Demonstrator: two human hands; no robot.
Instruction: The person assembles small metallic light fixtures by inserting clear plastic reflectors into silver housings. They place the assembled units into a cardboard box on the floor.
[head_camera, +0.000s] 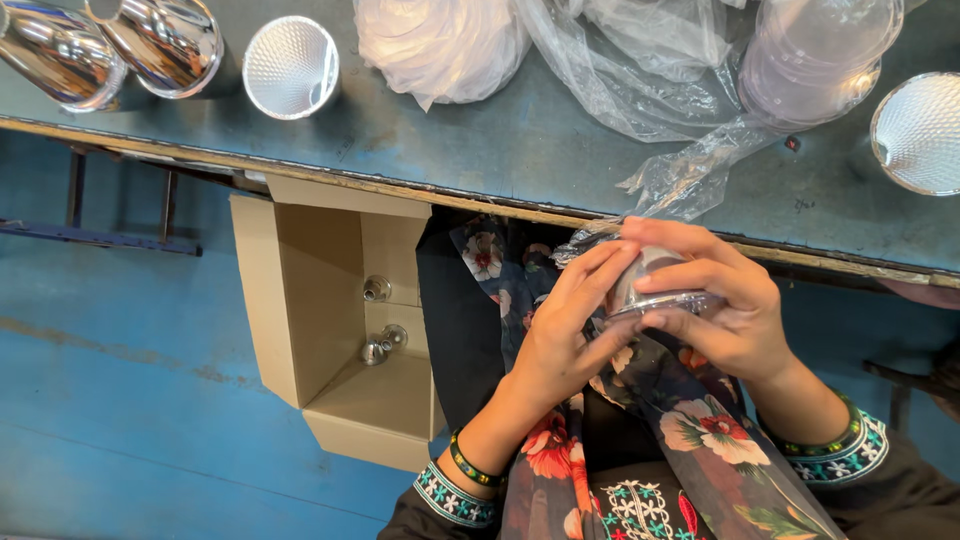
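Cardboard box (330, 320) on the floor, holding small metal parts; left hand (565, 335) and right hand (715, 305), fingers curled, both grip a shiny reflector (650, 290) in clear plastic bag (690, 175) below the desk (480, 150) edge.

Upper left: reflector cones (165, 40), glossy mirrored metal | top: bags (640, 70), thin crinkled clear plastic | centre-left: box (330, 310), matt brown cardboard

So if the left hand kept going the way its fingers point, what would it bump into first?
The left hand points up and right, so it would probably meet the clear plastic bag wrapping the shiny reflector both hands hold, then the table edge. Depth is hard to judge.
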